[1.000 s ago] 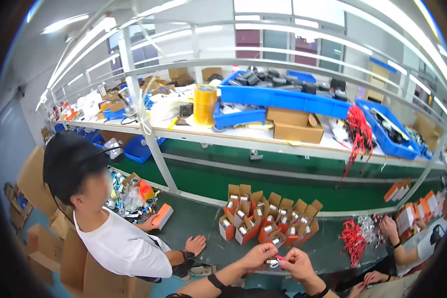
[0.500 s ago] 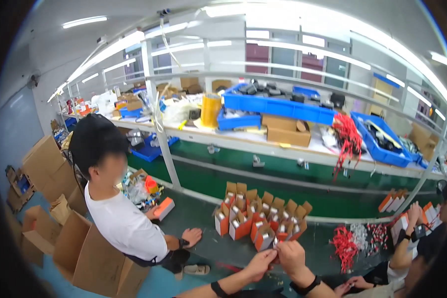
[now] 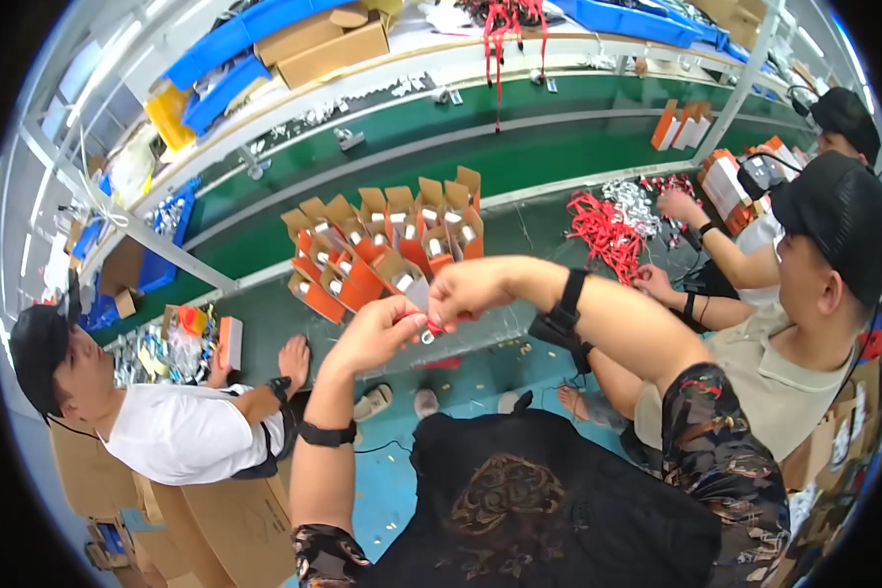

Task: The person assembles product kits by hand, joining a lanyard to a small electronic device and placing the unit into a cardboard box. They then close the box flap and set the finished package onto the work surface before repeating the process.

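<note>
In front of my chest, just past the near edge of the dark green bench, my left hand [image 3: 382, 331] and my right hand [image 3: 465, 291] meet with closed fingertips. Between them they pinch a short red strap [image 3: 434, 326] with a small silver metal clip [image 3: 427, 337] hanging below. Much of the strap is hidden by my fingers. Directly beyond my hands stand several orange and white cartons [image 3: 363, 286] with raised brown flaps. White-topped items show inside them. The closest carton [image 3: 409, 283] is right behind my right fingertips.
A heap of red straps [image 3: 603, 235] and silver parts [image 3: 632, 208] lies on the right, where co-workers' hands [image 3: 660, 284] reach in. Leftward, another person's hand [image 3: 295, 361] rests on the bench [image 3: 500, 330]. A green conveyor [image 3: 559, 147] runs behind, below a loaded shelf.
My view has tilted down and swung right, bringing my torso into sight. My hands remain together, and the red strap with its clip now shows more clearly between them.
</note>
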A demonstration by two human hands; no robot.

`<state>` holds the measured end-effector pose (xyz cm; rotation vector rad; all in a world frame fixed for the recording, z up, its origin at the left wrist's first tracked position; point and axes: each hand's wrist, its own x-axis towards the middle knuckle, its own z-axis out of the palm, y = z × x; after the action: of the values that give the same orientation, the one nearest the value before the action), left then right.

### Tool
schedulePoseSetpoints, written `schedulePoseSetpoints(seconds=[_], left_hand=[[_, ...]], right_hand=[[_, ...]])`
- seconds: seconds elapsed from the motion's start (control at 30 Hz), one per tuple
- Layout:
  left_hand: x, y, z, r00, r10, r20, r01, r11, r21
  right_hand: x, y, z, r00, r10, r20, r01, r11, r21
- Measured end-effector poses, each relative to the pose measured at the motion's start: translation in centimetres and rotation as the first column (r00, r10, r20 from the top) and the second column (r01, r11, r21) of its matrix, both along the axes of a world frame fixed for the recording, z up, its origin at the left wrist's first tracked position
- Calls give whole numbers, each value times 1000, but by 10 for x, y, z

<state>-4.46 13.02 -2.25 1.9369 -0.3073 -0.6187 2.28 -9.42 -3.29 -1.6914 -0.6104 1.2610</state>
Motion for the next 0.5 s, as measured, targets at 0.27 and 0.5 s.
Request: schedulePoseSetpoints(seconds=[0.27,0.5], left_hand=[[-19,-18,-59,852,166,-496,-509,481,-714],[-34,-24,-73,630,252,-735,-772,307,-557]], right_hand=[[-54,15,-28,821,-433,-373,571,612,547],[-78,61,-43,-53,-240,969,417,877,240]])
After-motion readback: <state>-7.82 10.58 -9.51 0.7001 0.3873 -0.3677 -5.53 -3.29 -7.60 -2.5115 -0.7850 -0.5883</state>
